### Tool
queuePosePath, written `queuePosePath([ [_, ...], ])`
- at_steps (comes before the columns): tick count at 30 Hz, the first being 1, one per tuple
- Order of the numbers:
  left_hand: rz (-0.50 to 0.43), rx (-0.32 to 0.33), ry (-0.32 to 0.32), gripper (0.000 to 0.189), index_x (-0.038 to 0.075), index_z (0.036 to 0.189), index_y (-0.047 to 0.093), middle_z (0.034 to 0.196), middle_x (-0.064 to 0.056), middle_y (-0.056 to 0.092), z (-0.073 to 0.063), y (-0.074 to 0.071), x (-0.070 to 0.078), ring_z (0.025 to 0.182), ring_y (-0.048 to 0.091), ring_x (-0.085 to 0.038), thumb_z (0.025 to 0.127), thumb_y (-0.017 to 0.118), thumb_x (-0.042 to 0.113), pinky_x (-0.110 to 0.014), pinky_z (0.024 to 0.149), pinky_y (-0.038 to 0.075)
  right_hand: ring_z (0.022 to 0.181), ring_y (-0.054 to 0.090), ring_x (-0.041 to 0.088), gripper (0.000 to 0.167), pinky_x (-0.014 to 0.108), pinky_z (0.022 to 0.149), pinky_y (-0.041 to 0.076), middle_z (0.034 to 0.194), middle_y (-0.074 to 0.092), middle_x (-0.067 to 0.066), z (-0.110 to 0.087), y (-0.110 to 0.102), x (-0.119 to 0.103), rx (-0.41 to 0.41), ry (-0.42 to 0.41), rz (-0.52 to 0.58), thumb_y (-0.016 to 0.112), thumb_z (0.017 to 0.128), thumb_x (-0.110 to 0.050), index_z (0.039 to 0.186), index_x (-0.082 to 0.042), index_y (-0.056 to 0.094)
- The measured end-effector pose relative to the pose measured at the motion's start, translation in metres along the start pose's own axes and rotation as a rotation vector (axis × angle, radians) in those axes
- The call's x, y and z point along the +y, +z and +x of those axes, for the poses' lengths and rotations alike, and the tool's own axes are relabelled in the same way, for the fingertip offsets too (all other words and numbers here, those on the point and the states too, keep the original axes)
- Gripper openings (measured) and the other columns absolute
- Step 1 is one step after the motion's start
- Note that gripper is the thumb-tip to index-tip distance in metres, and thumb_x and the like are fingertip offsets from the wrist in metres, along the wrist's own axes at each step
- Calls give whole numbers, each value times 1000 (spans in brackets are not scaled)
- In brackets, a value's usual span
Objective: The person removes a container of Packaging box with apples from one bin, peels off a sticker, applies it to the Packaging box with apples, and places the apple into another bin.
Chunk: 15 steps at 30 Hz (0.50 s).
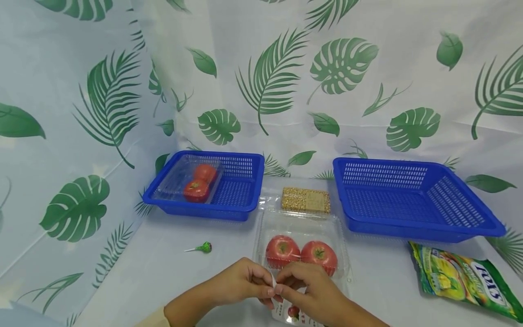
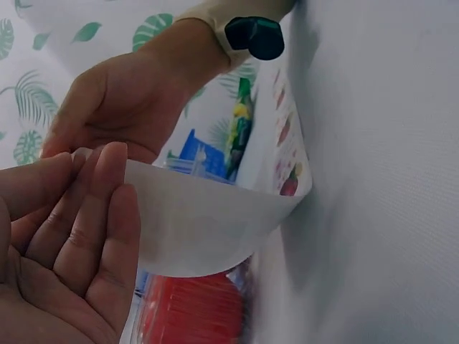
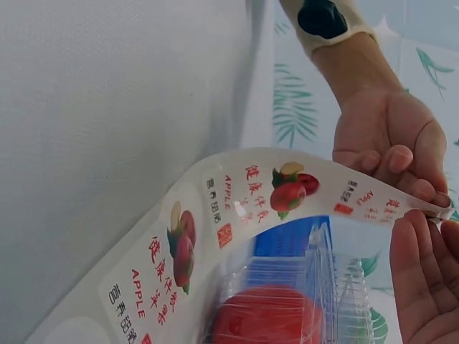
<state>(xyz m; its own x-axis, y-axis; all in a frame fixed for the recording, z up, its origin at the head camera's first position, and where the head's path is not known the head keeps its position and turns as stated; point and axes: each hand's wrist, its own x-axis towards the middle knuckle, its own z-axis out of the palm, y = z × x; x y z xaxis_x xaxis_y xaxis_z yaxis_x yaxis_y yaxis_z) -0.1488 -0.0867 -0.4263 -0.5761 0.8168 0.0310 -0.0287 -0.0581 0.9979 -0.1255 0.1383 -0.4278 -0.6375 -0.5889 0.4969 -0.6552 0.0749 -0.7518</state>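
Observation:
Both hands meet at the near edge of a clear plastic clamshell box [image 1: 302, 222] holding two red tomatoes [image 1: 283, 251]. Between thumb and fingers, my left hand [image 1: 246, 282] pinches the end of a strip of stickers [image 3: 287, 183] printed with red apples and writing. My right hand [image 1: 312, 290] pinches the same end, its fingertips right against those of the left. From there the strip curves down to the table, its plain white back [image 2: 208, 222] facing the left wrist camera. The fingertips hide the very end of the strip.
A blue basket [image 1: 204, 211] at the back left holds another clear box [image 1: 171, 181] with two tomatoes. Another blue basket [image 1: 408, 227] stands at the back right. A pack of corn kernels [image 1: 305, 200], a green lollipop [image 1: 205, 247] and a green candy bag [image 1: 466, 279] lie around.

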Motion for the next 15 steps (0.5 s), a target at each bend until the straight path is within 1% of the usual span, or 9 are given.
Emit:
queuePosePath([
  [4, 17, 4, 3, 19, -15, 103, 64, 100, -30, 66, 0, 0, -1, 81, 69, -11, 94, 61, 1, -34, 79, 57, 79, 67, 9, 11, 28, 65, 58, 92, 68, -6, 0, -1, -1, -6, 42, 20, 63, 95, -8, 104, -14, 66],
  [9, 63, 12, 11, 18, -15, 102, 64, 96, -31, 66, -4, 1, -3, 79, 68, -10, 94, 61, 1, -33, 77, 57, 77, 66, 8, 13, 27, 64, 57, 93, 68, -2, -1, -1, -2, 20, 84, -6, 63, 95, -7, 107, -10, 65],
  [13, 85, 7, 23, 17, -16, 99, 63, 94, -38, 61, -7, 0, -4, 78, 66, -8, 93, 60, 0, -36, 76, 58, 78, 65, 8, 19, 27, 65, 57, 94, 68, -1, -1, -1, -1, 12, 81, 2, 65, 92, -2, 111, -7, 63],
  [15, 102, 20, 12, 17, -16, 98, 62, 92, -39, 60, -7, -1, -4, 77, 66, -7, 93, 60, 0, -35, 75, 58, 78, 65, 8, 20, 27, 65, 57, 94, 67, -1, 0, -1, -1, -4, 78, 14, 64, 92, -2, 112, -7, 63],
])
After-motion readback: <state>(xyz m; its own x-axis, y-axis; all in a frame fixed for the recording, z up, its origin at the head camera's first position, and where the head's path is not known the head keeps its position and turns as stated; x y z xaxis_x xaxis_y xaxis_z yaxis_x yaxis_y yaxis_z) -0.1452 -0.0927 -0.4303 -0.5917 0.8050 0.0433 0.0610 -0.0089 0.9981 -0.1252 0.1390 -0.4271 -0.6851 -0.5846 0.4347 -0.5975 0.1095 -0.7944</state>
